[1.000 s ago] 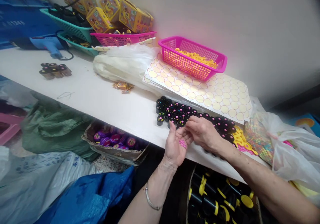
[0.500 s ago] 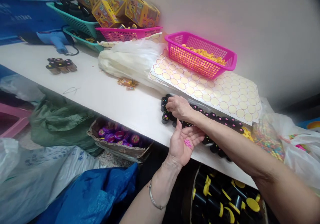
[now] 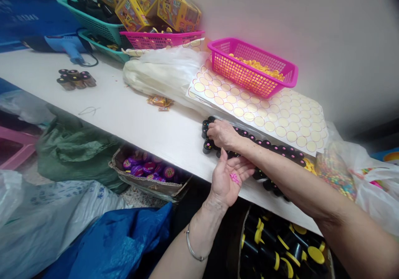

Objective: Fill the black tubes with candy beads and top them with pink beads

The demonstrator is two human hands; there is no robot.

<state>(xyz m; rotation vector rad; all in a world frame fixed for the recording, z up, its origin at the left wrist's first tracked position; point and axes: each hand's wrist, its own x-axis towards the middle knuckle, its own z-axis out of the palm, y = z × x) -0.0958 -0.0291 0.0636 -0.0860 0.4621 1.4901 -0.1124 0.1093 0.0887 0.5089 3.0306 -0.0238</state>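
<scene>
My left hand (image 3: 222, 183) is turned palm up, loosely cupped with its fingers extended, and holds a small heap of pink pieces (image 3: 234, 178). Just beyond it, my right hand (image 3: 223, 133) has its fingers pinched together over a group of small black round containers (image 3: 207, 147). What the pinched fingers hold, if anything, is hidden. Many of the containers carry a pink dot on top, and a few show other colours. They stand in rows on the white table (image 3: 134, 125), partly covered by my right forearm.
Behind the containers, a pink basket (image 3: 252, 69) of yellow pieces sits on sheets of round stickers (image 3: 249, 116). A plastic bag of colourful beads (image 3: 336, 175) is at right. Below the table edge are boxes of purple items (image 3: 149, 169) and black-yellow containers (image 3: 280, 245).
The view has shifted very slightly. Both hands keep nearly the same place and pose, and the pink pieces still lie in my left palm.
</scene>
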